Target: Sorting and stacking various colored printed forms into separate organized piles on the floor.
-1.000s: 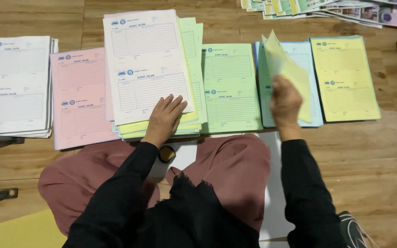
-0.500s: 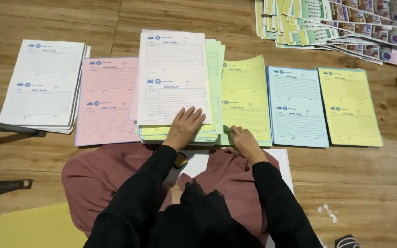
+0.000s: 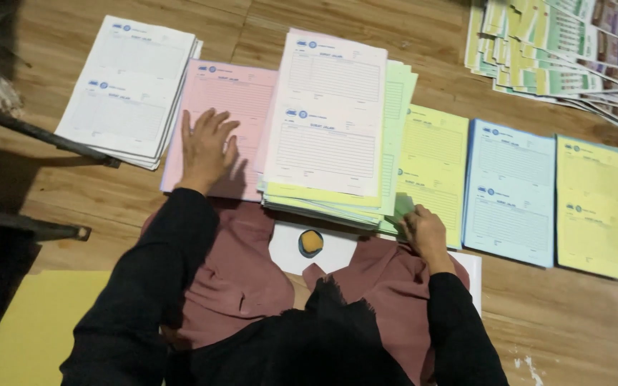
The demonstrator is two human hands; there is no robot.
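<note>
My left hand (image 3: 206, 146) lies flat, fingers spread, on the pink stack of printed forms (image 3: 234, 100). My right hand (image 3: 423, 230) pinches the near corner of a green sheet (image 3: 399, 211) at the lower right edge of the tall mixed pile (image 3: 330, 121), whose top sheet is white. Directly right of that pile lies a yellow form stack (image 3: 434, 161). Both arms wear black sleeves.
A white form stack (image 3: 134, 86) lies far left, a blue stack (image 3: 513, 189) and another yellow stack (image 3: 599, 204) to the right. Fanned coloured sheets (image 3: 566, 50) fill the top right corner. A small round sponge pot (image 3: 311, 243) sits before my lap. Dark metal bars (image 3: 30, 132) cross the left edge.
My left hand has moved left from the tall pile onto the pink stack. My right hand stays at the pile's lower right corner, now gripping a green sheet.
</note>
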